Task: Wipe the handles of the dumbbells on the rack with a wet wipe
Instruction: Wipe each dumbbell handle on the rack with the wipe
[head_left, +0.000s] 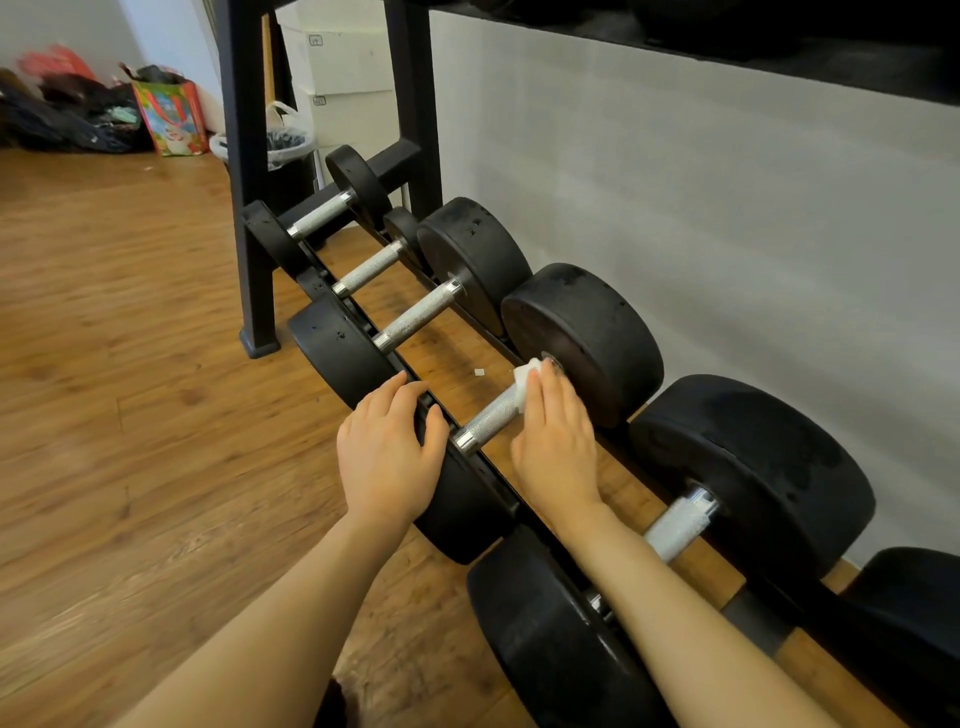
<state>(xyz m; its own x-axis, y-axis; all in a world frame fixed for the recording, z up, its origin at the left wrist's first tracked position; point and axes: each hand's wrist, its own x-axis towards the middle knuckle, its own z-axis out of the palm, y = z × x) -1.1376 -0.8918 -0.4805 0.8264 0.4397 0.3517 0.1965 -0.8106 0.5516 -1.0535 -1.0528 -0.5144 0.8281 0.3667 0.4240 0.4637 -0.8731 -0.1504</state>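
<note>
No brand or weight marking is showing on any of the dumbbells from here; the only writing in sight is a small printed label on one of the stacked white boxes (343, 57) behind the rack, too small to read, and the bright print on a red shopping bag (171, 117) sitting by the far wall, also illegible. The black steel dumbbell rack (244, 171) is standing on a wood-plank floor (104, 338), its lowest tier carrying a row of dumbbells with matte black round heads and knurled, silvery steel handles. The person's left hand (387, 452) is resting flat over the near head (457, 499) of the fourth dumbbell, fingers relaxed and spread, thumb lying along its inner edge. The right hand (556, 441) is curling over the far end of that dumbbell's handle (488, 421), pressing a folded white wet wipe (524, 382) against the metal just beside the far head (587, 338). A tiny white scrap (479, 371) is lying on the floor beneath the rails. A bin lined with a clear plastic bag (283, 145) is standing behind the rack's upright.
</note>
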